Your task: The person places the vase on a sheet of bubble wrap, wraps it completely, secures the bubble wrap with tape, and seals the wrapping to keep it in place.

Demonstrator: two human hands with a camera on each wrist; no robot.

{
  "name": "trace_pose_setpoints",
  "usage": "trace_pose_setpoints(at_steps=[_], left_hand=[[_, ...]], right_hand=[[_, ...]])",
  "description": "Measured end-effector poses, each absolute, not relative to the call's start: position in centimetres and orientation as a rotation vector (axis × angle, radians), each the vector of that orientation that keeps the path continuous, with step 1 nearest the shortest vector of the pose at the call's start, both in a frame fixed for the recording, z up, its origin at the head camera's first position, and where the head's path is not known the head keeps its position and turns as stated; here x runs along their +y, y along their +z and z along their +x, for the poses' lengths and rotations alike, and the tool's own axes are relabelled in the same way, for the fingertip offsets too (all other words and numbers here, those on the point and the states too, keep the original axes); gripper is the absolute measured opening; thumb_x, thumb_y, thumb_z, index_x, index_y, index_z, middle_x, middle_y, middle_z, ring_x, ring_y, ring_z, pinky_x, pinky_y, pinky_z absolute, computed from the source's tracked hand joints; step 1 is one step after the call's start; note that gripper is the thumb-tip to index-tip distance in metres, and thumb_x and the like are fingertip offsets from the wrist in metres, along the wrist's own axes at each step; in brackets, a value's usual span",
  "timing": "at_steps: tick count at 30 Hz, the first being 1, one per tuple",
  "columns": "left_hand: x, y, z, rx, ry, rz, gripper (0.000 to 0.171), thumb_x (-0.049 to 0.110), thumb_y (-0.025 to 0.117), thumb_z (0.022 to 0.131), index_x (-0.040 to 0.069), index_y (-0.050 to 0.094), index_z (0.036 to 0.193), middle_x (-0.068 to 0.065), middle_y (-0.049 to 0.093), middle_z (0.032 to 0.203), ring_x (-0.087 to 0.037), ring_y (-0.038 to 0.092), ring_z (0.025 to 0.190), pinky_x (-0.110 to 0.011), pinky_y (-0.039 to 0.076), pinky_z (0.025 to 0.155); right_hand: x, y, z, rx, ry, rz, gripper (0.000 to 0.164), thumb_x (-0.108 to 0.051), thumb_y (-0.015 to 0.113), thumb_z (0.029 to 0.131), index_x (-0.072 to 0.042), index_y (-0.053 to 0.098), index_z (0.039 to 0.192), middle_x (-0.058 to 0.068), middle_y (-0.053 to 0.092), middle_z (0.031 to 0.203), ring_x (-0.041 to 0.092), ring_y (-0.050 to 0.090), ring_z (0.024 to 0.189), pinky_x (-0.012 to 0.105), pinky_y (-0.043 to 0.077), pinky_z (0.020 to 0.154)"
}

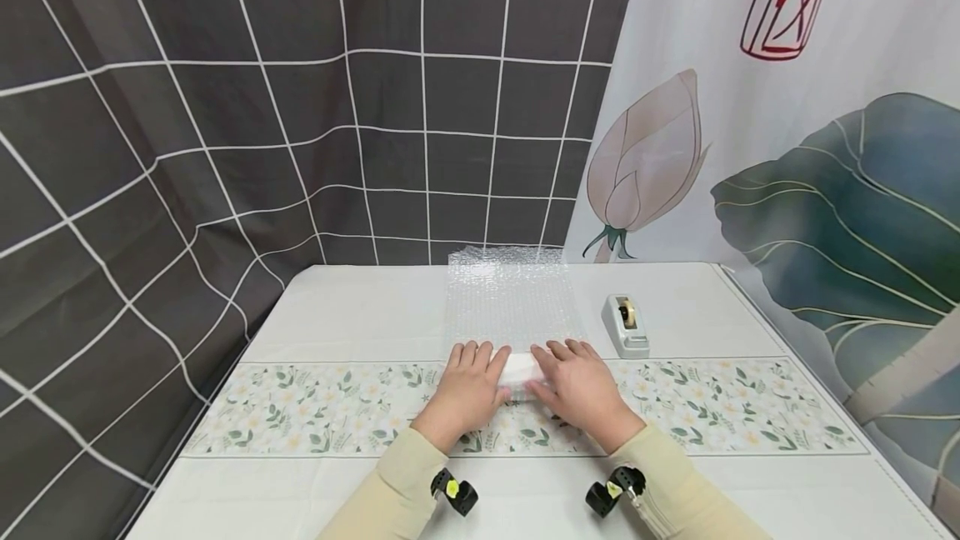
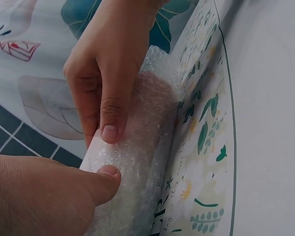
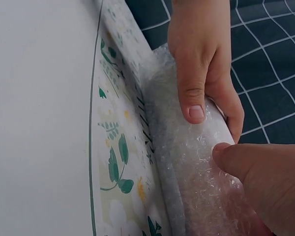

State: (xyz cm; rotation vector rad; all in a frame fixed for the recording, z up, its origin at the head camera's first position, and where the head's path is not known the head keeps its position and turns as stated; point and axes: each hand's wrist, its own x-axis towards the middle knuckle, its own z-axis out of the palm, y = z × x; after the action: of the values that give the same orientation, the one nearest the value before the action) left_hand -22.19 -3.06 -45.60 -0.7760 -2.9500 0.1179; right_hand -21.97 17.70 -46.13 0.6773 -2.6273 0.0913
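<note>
A white item (image 1: 519, 369) lies crosswise between my hands on the near end of a clear bubble wrap sheet (image 1: 510, 302). The wrap's near part is folded over the item's near side, as both wrist views show. My left hand (image 1: 465, 392) grips the left end of the bundle, its thumb pressing the bubble wrap (image 2: 132, 182). At the other end my right hand (image 1: 582, 394) holds it the same way, thumb on the wrap and fingers over the far side. A strip of the white surface (image 3: 217, 123) shows past the wrap's edge. What the item is stays hidden.
To the right of the sheet stands a white tape dispenser (image 1: 627, 327) with a roll in it. The white table cover (image 1: 360, 307) has a floral band across its middle. A dark grid curtain (image 1: 375, 107) and a flower-printed curtain (image 1: 675, 15) hang behind the table.
</note>
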Motion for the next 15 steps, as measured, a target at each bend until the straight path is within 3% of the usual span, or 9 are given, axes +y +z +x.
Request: trace_pose_setpoints(at_steps=[15], left_hand=[[-2.9, -45.41, -22.58, -2.931, 0.062, -0.756, 0.061, 0.046, 0.048, 0.103, 0.015, 0.04, 0.155, -0.009, 0.049, 0.144, -0.028, 0.043, 0.134, -0.047, 0.028, 0.118]], right_hand=[[17.89, -46.21, -22.7, -2.602, 0.131, 0.699, 0.054, -0.045, 0.073, 0.089, -0.007, 0.069, 0.128, 0.016, 0.071, 0.117, 0.04, 0.066, 0.109, 0.053, 0.048, 0.101]])
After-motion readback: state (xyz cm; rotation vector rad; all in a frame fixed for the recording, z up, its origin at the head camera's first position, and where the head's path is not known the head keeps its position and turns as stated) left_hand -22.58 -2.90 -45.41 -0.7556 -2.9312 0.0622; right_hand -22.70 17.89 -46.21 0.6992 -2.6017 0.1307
